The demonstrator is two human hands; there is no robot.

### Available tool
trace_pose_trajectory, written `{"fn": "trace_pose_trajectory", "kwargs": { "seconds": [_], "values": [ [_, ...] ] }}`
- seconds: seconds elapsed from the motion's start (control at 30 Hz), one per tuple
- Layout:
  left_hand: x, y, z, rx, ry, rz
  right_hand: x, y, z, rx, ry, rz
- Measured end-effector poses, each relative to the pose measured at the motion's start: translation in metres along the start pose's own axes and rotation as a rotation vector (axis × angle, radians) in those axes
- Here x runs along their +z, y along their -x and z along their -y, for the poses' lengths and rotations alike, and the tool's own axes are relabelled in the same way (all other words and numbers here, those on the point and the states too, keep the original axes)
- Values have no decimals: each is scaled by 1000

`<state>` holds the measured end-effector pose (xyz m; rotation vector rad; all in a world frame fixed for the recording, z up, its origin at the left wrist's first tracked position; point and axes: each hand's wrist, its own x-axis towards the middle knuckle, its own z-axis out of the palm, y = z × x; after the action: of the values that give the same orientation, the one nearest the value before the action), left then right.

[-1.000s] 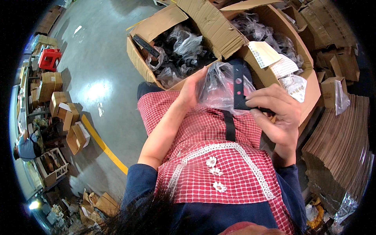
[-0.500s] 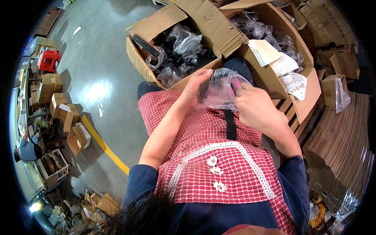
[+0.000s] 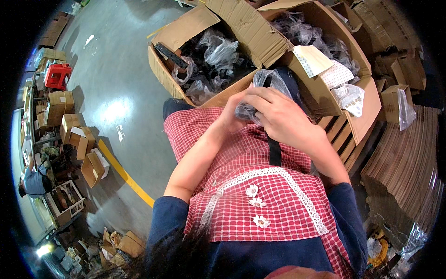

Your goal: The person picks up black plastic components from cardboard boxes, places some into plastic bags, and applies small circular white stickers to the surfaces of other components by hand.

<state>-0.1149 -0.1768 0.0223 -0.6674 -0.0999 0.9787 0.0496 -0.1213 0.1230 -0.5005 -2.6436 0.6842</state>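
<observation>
Our left hand (image 3: 233, 111) and right hand (image 3: 281, 115) press together around a crumpled clear plastic bag (image 3: 278, 83), which bulges just beyond them and could tear if we pull its thin film too hard.

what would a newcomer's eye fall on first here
The red-and-white checked apron with three white flowers, across the lower middle, catches the eye first. Just above, the left hand and right hand hold a crumpled clear plastic bag, near two open brown cardboard boxes. A bright red plastic stool stands out at the upper left.
</observation>
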Motion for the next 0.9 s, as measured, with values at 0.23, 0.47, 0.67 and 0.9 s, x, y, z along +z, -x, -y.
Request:
{"fn": "trace_pose_trajectory", "kwargs": {
  "seconds": [0.23,0.47,0.67,0.9],
  "values": [
    [-13,-11,-1,311,-909,-52,14,28,-10,202,121,-151],
    [-13,-23,7,165,-935,-183,19,58,-14,85,254,-125],
    [-5,-22,18,38,-945,-199,8,56,-15,82,357,-90],
    [-20,-23,0,-77,-979,-179,12,64,-32,203,259,-173]
  ]
}}
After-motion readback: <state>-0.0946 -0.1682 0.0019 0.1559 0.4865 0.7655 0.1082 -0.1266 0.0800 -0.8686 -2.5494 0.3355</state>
